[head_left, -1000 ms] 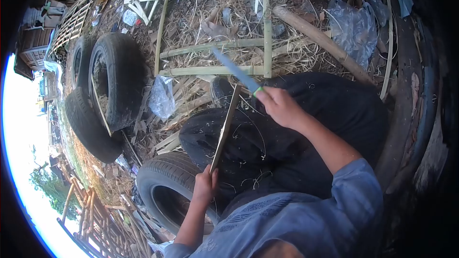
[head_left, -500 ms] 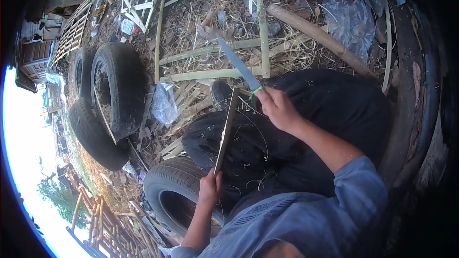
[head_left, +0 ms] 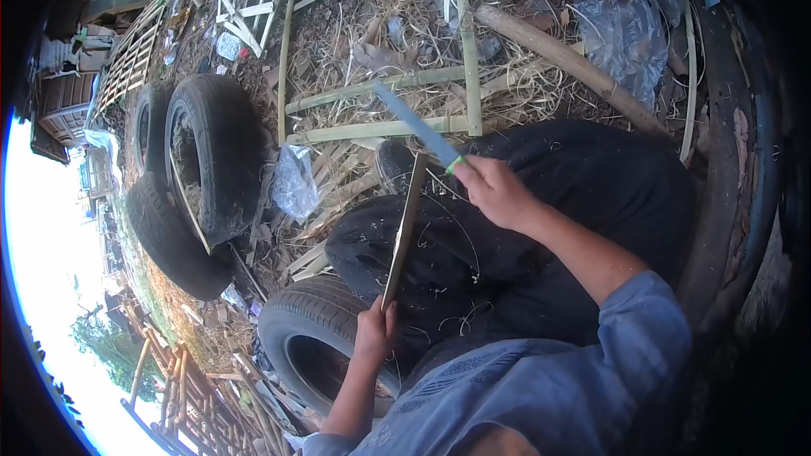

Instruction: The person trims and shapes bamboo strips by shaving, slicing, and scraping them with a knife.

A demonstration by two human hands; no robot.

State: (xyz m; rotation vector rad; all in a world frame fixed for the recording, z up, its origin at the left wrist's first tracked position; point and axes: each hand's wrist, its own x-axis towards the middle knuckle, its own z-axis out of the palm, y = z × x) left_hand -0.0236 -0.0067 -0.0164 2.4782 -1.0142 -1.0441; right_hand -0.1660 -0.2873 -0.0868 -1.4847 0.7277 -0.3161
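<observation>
Gripping this knife [head_left: 418, 127] in my closed right hand [head_left: 492, 190], just off the far end of the slat [head_left: 404, 232], while my left hand [head_left: 374, 331] pinches its near end.

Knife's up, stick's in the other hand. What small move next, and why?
I'd probably lower the knife onto the stick near its pale patch. The right hand holds the knife with its blade showing beyond the stick's far end, while the left hand grips only the near end, leaving the length between free.
</observation>
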